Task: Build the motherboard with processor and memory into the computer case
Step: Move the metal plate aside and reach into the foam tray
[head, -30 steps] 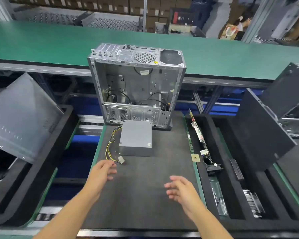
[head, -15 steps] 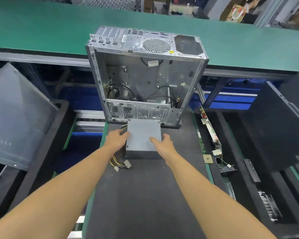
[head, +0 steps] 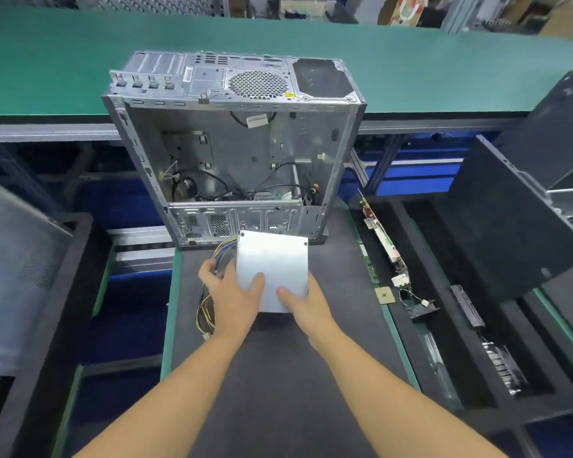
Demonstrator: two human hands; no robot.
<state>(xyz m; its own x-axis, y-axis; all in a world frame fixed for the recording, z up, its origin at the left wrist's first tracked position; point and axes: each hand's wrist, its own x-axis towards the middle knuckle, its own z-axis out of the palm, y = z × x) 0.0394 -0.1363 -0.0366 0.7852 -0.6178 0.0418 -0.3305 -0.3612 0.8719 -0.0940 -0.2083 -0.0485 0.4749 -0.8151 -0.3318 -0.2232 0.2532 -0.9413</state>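
— Where's the computer case (head: 235,150)?
— Upper centre of the frame: a bare sheet-metal box standing at the far end of a black foam mat (head: 278,375), its open side facing the camera. Inside are loose black cables. The perforated round fan grille is on the upward-facing panel.

— And the hands?
— Both are on the power supply (head: 272,259), a flat, smooth grey metal box just in front of the case. The left hand (head: 232,292) grips its left edge, thumb on top, fingers curled down beside the yellow-and-black cable bundle (head: 203,309). The right hand (head: 306,305) clasps the near right corner, thumb flat on the lid.

— The motherboard (head: 382,239)?
— Right of centre, standing on edge in a slot of a black foam tray (head: 444,325).

— The processor (head: 385,295)?
— A small tan square, lying flat by the mat's right edge, near the board.

— Behind it all?
— A matte green conveyor belt (head: 63,61) across the top.
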